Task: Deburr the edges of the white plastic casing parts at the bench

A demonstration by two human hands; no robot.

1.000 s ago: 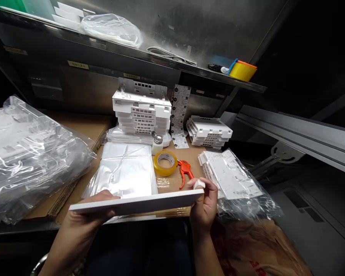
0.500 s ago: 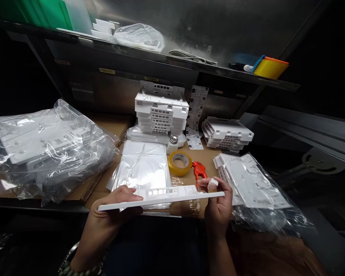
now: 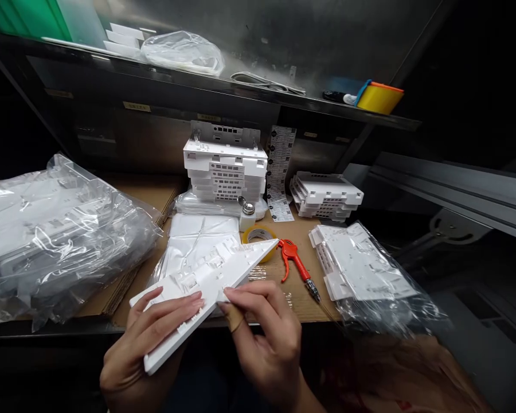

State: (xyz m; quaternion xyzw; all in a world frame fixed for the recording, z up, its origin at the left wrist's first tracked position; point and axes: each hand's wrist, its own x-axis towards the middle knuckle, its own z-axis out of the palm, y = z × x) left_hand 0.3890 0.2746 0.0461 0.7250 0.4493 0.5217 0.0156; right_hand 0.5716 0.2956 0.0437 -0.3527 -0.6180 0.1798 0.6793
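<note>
My left hand (image 3: pixel 148 335) is closed on a white plastic housing (image 3: pixel 236 267), fingers lying across its inner face. The housing is tilted, its far right corner pointing up over the roll of yellow tape (image 3: pixel 258 234). With thumb and forefinger, my right hand (image 3: pixel 262 332) pinches a small white wad (image 3: pixel 222 296), pressed against the housing's near edge. A tan covering wraps the right thumb. Whether the wad is cloth or paper I cannot tell. Clear plastic bags (image 3: pixel 184 232) lie partly hidden behind the housing.
Right of the tape lies a red air blow gun (image 3: pixel 294 258). Stacked white housings (image 3: pixel 226 166) stand at the back beside a pump bottle (image 3: pixel 247 218) and a label strip (image 3: pixel 280 172). Bagged housings (image 3: pixel 69 229) lie left; another bagged set (image 3: pixel 361 264) lies right. A metal shelf (image 3: pixel 176 80) runs above.
The housing has turned from nearly edge-on to show its inner face. My right hand has moved left with the wad, from the housing's right end to its near edge.
</note>
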